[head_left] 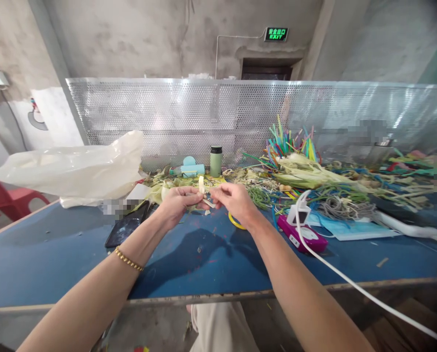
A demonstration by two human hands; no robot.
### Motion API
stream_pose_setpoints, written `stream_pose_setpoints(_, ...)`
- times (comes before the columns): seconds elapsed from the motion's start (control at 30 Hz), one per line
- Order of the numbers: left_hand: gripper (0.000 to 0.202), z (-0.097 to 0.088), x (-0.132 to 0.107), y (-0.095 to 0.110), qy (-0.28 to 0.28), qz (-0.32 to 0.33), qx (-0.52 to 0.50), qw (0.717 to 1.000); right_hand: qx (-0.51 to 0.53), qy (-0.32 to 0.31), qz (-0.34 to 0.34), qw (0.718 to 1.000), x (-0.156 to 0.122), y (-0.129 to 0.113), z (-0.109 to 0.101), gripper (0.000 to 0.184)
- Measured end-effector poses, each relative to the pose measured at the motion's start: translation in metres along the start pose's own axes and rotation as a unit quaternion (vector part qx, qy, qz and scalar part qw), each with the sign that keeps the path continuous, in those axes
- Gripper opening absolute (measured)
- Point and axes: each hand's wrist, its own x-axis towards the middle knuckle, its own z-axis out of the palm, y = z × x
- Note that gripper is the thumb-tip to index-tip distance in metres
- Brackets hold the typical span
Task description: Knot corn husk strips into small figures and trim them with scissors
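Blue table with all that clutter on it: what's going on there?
Someone is working by hand over the blue table. The left hand pinches a pale strip that sticks up. The right hand is close beside it; whether it grips the strip too is hard to tell. Behind and to the right lie pale green husks, and a green bottle stands upright beyond the hands.

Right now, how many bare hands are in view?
2. The left hand pinches the pale strip; the right hand is close by, right of the strip. Both are over the table. More may be hidden at the pixelated right edge.
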Motion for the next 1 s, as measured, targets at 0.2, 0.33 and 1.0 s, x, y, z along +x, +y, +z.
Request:
stream_pose_setpoints(0.2,0.021,0.003,0.000,-0.004,-0.011,0.002,0.027,1.000,-0.013,-0.011,-0.064,0.998,0.000,-0.004,0.001,0.031)
stream_pose_setpoints(0.33,0.021,0.003,-0.001,-0.006,-0.015,-0.004,0.035,0.999,-0.034,-0.023,-0.085,0.996,-0.002,-0.006,0.006,0.026)
stream_pose_setpoints(1.0,0.028,0.009,-0.003,-0.004,-0.073,-0.011,-0.008,0.997,-0.076,0.071,-0.054,0.993,-0.001,-0.002,0.010,0.016)
